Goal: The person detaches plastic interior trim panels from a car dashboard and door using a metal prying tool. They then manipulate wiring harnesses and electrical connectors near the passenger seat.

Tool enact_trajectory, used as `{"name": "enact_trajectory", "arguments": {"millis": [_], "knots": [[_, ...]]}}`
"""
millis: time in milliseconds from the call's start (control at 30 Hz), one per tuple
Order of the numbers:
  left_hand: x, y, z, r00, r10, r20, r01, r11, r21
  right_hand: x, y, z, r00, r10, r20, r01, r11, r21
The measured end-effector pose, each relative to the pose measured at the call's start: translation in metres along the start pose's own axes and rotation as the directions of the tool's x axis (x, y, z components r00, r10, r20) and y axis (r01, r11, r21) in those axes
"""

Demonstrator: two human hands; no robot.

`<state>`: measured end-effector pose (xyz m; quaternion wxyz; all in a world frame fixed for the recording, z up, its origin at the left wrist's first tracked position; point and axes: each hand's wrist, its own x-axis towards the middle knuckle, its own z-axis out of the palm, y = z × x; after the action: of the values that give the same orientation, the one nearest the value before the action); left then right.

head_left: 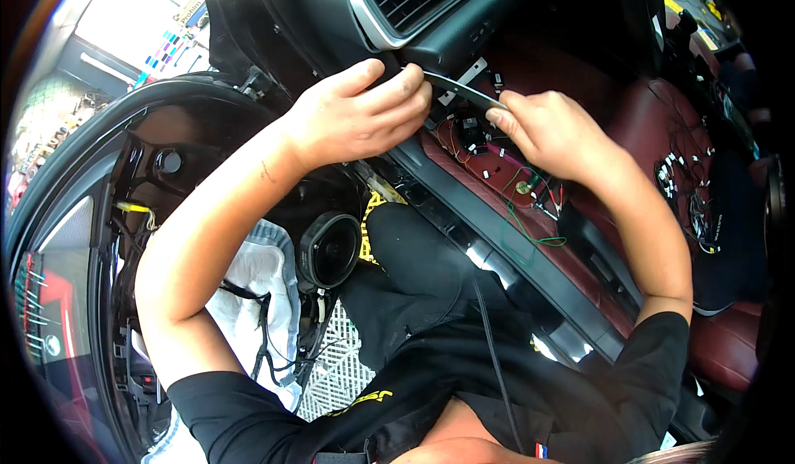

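Note:
My right hand (pixel 563 137) grips one end of a thin, black, slightly curved flat strip (pixel 460 90) between thumb and fingers. My left hand (pixel 368 112) has its fingers curled at the strip's other end, just below the dashboard's side panel and the silver-edged air vent (pixel 422 4). Under the strip, in the car's doorway, several wires with white tags and small connectors (pixel 472 133) lie on dark red trim. A green wire (pixel 530 236) and red probe leads (pixel 556 192) hang below my right hand.
The open car door (pixel 157 158), with a round speaker (pixel 327 249) and white cloth (pixel 277 274), is at left. The black sill (pixel 480 207) crosses diagonally beside my knee (pixel 406 240). A red seat (pixel 646 116) at right carries a wire bundle (pixel 687 191). A perforated mat (pixel 335 356) lies below.

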<state>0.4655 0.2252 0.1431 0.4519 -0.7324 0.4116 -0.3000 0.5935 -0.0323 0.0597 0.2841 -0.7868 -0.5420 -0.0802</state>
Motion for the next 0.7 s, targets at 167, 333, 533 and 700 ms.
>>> {"name": "enact_trajectory", "arguments": {"millis": [167, 333, 533, 700], "knots": [[-0.014, 0.004, -0.006, 0.998, -0.015, 0.055, 0.011, 0.998, 0.065, -0.013, -0.029, -0.005, 0.984, 0.152, 0.098, -0.163, 0.979, 0.122], [-0.030, 0.009, -0.019, 0.990, -0.031, 0.138, 0.038, 0.998, -0.048, -0.040, -0.042, 0.023, 0.974, 0.216, 0.065, -0.226, 0.946, 0.233], [-0.034, -0.022, -0.033, 0.994, -0.035, 0.101, 0.031, 0.999, 0.042, -0.058, -0.046, 0.070, 0.956, 0.294, -0.001, -0.273, 0.890, 0.364], [0.017, -0.023, -0.049, 0.901, 0.202, 0.384, -0.213, 0.977, -0.015, -0.056, -0.046, 0.107, 0.939, 0.314, -0.140, -0.246, 0.898, 0.364]]}}
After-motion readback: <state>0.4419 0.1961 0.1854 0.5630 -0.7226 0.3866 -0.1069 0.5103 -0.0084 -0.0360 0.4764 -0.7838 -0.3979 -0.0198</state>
